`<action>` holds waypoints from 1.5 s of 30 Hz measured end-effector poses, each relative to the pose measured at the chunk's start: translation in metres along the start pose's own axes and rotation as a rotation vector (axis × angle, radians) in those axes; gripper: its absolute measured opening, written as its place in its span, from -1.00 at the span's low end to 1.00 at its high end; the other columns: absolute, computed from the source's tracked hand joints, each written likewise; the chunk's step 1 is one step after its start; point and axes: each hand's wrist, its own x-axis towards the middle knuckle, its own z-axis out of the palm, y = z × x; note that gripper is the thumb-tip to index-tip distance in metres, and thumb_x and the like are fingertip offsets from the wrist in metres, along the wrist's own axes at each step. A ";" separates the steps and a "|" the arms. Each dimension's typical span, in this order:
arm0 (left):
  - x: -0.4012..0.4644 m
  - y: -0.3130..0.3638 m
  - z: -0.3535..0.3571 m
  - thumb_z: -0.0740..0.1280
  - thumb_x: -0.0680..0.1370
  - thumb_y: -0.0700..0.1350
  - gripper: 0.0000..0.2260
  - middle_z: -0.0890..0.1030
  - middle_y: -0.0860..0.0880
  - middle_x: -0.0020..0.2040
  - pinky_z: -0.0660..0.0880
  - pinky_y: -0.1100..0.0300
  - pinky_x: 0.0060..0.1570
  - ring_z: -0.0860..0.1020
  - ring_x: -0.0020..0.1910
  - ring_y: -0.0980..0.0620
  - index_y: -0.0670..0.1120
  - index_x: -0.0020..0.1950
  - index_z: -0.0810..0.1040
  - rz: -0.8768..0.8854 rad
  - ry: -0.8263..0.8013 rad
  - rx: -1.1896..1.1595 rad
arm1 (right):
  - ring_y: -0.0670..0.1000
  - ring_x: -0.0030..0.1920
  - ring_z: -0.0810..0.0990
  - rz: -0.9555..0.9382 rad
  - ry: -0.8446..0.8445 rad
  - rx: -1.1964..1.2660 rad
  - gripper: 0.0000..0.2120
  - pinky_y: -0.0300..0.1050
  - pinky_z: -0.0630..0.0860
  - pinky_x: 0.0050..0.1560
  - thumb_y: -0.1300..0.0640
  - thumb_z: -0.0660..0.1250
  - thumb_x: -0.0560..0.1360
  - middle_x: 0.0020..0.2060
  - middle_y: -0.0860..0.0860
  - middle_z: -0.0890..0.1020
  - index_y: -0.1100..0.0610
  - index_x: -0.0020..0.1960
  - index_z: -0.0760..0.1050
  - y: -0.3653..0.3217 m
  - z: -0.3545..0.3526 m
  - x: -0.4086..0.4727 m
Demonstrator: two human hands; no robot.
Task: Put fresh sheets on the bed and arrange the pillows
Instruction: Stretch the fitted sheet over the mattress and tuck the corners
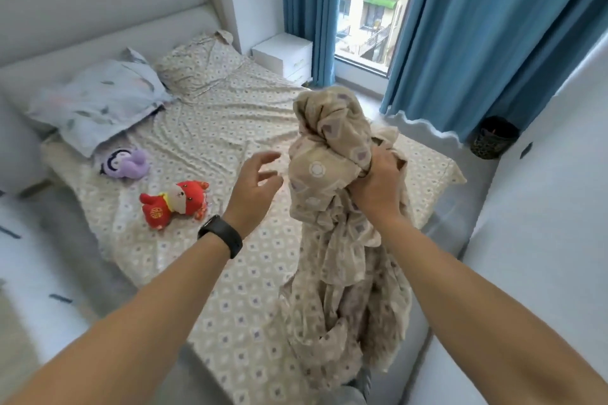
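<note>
matt crumpled cloth sheet, plush toys

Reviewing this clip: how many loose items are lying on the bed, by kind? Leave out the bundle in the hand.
Pillows: 2, a pale blue one and a patterned one
Plush toys: 2, a purple one and a red one
Total: 4

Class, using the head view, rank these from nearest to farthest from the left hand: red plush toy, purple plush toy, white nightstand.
From the left hand:
1. Red plush toy, on the bed just left of the hand.
2. Purple plush toy, farther left, by the pillows.
3. White nightstand, beyond the bed beside the window.
</note>
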 end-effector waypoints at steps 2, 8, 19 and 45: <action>-0.004 -0.033 0.009 0.32 0.60 -0.15 -0.71 0.53 0.05 0.30 0.48 0.24 -0.01 0.57 0.15 0.06 0.12 0.28 0.48 -0.192 0.020 0.074 | 0.20 0.06 0.56 -0.025 -0.008 0.018 -0.59 0.09 0.47 0.11 -0.13 0.28 0.44 -0.02 0.14 0.62 0.20 0.06 0.53 0.015 0.001 0.035; -0.005 -0.054 0.064 0.35 0.59 -0.14 -0.66 0.52 0.12 0.28 0.55 0.06 0.09 0.58 0.13 0.04 0.14 0.33 0.45 -0.422 0.113 0.065 | 0.20 -0.01 0.56 -0.236 0.030 0.049 -0.78 -0.27 0.18 -0.06 0.12 0.46 0.42 -0.11 0.14 0.62 0.22 -0.05 0.51 0.022 0.009 0.120; 0.104 -0.026 0.142 0.66 0.23 -0.12 0.03 0.29 0.20 0.26 0.48 -0.07 0.27 0.36 0.32 0.07 0.27 0.45 0.06 -0.364 0.116 0.090 | 0.11 -0.14 0.48 -0.615 0.144 0.175 -0.80 -0.10 0.35 -0.25 0.27 0.48 0.37 -0.23 0.06 0.51 0.20 -0.18 0.43 -0.035 -0.023 0.189; 0.470 0.045 0.303 0.15 0.65 -0.23 -0.80 0.64 -0.15 -0.03 0.60 0.07 -0.22 0.61 -0.11 -0.13 -0.14 0.14 0.55 -0.280 0.734 -0.302 | 0.22 0.11 0.56 -0.398 -0.040 0.327 -0.68 0.20 0.57 0.10 0.12 0.39 0.41 0.06 0.11 0.61 0.20 0.13 0.55 0.271 -0.022 0.523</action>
